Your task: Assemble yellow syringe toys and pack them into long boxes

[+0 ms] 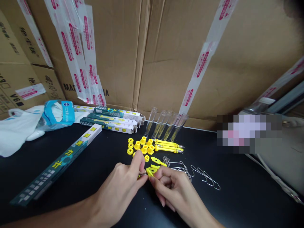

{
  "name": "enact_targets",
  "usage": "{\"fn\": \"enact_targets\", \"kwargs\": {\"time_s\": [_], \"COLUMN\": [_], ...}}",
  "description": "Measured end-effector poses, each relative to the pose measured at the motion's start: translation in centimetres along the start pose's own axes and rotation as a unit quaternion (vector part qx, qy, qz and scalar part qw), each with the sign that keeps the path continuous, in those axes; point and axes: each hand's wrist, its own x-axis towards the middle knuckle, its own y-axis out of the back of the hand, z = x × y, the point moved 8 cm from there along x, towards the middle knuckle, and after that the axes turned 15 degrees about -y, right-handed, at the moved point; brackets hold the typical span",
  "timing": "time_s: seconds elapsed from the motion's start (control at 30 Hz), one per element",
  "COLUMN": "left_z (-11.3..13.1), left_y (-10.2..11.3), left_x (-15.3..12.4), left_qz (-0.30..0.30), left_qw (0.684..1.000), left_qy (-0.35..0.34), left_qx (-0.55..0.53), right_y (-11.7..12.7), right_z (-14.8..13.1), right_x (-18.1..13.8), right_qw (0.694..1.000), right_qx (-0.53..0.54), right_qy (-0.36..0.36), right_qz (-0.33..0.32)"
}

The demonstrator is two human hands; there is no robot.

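My left hand is closed in a pinch on a small metal piece, partly hidden by thumb and finger. Fingertip to fingertip with it, my right hand pinches a small yellow plastic part. Just beyond lie a flat yellow piece with a slot and yellow collars. Yellow rods with metal ends rest behind them. Several springs and bent wire hooks lie to the right of the yellow parts.
Clear tubes stand at the back against a cardboard wall. Printed narrow boxes are stacked at back left, with one long box angled nearer. Plastic bags lie far left; a pale bag sits at right.
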Motion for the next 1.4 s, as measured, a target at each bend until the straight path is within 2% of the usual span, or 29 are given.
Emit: {"fn": "enact_targets", "kwargs": {"time_s": [0.13,0.3,0.4,0.5,0.67,0.8,1.0,1.17,1.4], "left_z": [0.1,0.0,-0.2,-0.9,-1.1,-0.7,-0.7,-0.3,0.1], "left_y": [-0.2,0.2,0.4,0.7,1.4,2.0,2.2,3.1,3.5], "left_x": [-0.1,-0.1,0.1,0.1,0.0,0.2,0.3,0.0,0.0], "left_qz": [-0.025,-0.002,0.034,0.098,0.151,0.156,0.168,0.206,0.208], "left_qw": [0.999,1.000,0.996,0.974,0.950,0.951,0.949,0.960,0.971], "left_qy": [0.008,0.012,0.000,0.009,-0.003,-0.011,-0.007,-0.047,-0.087], "left_qx": [0.025,0.016,-0.078,-0.205,-0.272,-0.268,-0.268,-0.185,-0.081], "right_y": [-0.1,-0.1,0.3,0.7,0.2,0.0,0.0,0.2,0.2], "right_z": [0.1,0.0,0.0,0.1,0.1,-0.3,-0.1,-0.1,-0.1], "right_x": [0.0,-0.1,-0.1,-0.1,-0.1,-0.3,-0.8,-1.1,-1.3], "right_qw": [1.000,1.000,1.000,1.000,0.992,0.980,0.968,0.958,0.951], "right_qx": [0.005,-0.008,-0.008,0.021,0.121,0.179,0.233,0.269,0.290], "right_qy": [0.004,0.010,0.009,0.012,-0.012,-0.018,-0.023,-0.040,-0.036], "right_qz": [-0.014,-0.004,0.012,0.020,-0.045,-0.079,-0.094,-0.095,-0.100]}}
